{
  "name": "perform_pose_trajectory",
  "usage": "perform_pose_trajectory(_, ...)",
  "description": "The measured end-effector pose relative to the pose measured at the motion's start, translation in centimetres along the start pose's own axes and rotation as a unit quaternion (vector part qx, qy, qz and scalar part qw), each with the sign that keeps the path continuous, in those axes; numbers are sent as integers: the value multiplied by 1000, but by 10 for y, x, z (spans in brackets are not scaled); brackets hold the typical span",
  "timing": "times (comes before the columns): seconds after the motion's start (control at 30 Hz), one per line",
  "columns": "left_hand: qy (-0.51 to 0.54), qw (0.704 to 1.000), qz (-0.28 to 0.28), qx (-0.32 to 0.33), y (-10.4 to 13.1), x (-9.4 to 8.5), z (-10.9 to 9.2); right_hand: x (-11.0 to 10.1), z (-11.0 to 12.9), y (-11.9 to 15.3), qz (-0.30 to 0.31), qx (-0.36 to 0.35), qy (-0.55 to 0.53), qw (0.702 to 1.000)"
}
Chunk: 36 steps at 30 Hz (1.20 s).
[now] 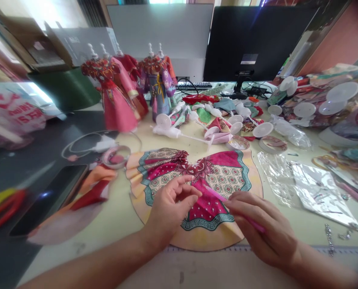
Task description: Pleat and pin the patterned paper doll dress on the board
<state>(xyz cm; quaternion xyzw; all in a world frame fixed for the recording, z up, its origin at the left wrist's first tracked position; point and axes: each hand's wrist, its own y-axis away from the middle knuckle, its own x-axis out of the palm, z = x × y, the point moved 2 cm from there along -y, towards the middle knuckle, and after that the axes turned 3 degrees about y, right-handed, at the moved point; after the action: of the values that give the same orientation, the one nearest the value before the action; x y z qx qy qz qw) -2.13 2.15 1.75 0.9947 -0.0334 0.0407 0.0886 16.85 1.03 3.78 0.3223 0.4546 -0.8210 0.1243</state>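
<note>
A round patterned cloth skirt (224,180), magenta and cream with a teal border, lies spread in front of me with folds on its left half. Over its middle is my left hand (171,204), thumb and forefinger curled close together; whether anything tiny sits between them is too small to tell. My right hand (263,224) holds a slim pink tool (213,193) like a pen, its tip pointing left over the magenta panel, near my left fingertips.
Dressed doll forms (118,94) stand at the back left, before two monitors (257,44). White stands and cloth pieces lie behind the skirt. A phone (51,200) and scissors (4,204) are left; plastic bags (320,192) and tape rolls (272,144) are right.
</note>
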Motion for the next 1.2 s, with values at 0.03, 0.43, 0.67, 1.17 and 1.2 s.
perform_pose_trajectory(0.03,5,1000,-4,-1,-1,-1,0,-3,1,0,-4,-9,-9,1000)
perform_pose_trajectory(0.43,13,1000,-17,11,-4,-1,1,-4,4,-3,5,-44,-11,999)
perform_pose_trajectory(0.67,6,1000,-16,11,-4,-1,1,-2,5,-2,13,-43,-8,999)
perform_pose_trajectory(1.17,5,1000,-9,4,-5,-1,4,-3,5,-3,18,-41,-9,999)
perform_pose_trajectory(1.2,3,1000,-9,4,-5,-1,4,-3,5,-3,17,-40,-9,999)
